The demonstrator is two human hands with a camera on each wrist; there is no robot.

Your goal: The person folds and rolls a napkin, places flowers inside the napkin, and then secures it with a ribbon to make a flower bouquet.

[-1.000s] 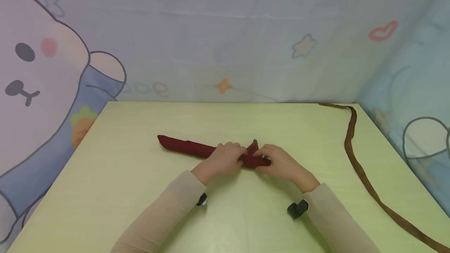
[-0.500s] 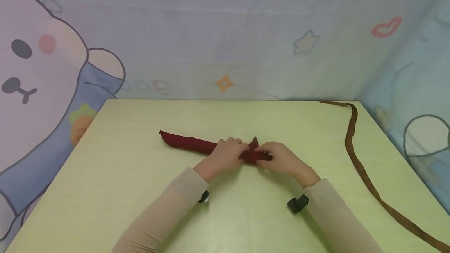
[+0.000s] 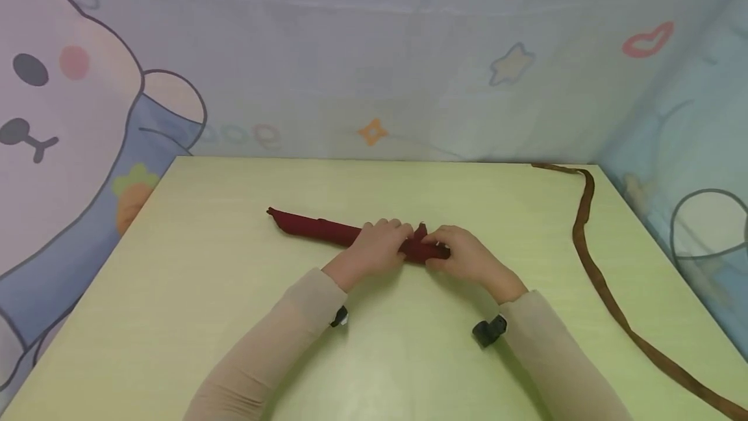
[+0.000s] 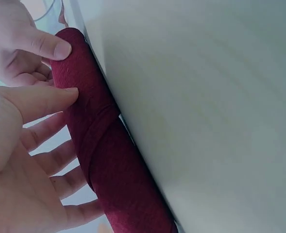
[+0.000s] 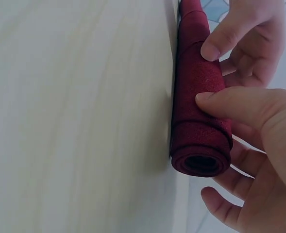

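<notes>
A dark red cloth rolled into a long tube (image 3: 324,229) lies slantwise on the table, its left end tapering to a point. A small pointed flap (image 3: 421,231) sticks up behind it, between the hands. My left hand (image 3: 374,252) holds the roll right of its middle, thumb on the near side and fingers over the far side. Near the right end, my right hand (image 3: 467,255) grips it the same way. The right wrist view shows the spiral end of the cloth roll (image 5: 201,162), with the right thumb (image 5: 220,102) pressed on its side.
A long brown strip (image 3: 602,284) winds along the right side of the pale table (image 3: 175,291), from the back edge to the front right corner. Behind the table hangs a printed cloth backdrop (image 3: 327,70).
The flap behind the roll shows less than before, and the roll has moved slightly away from me. Both hands keep their hold. The whole head view has shifted a little.
</notes>
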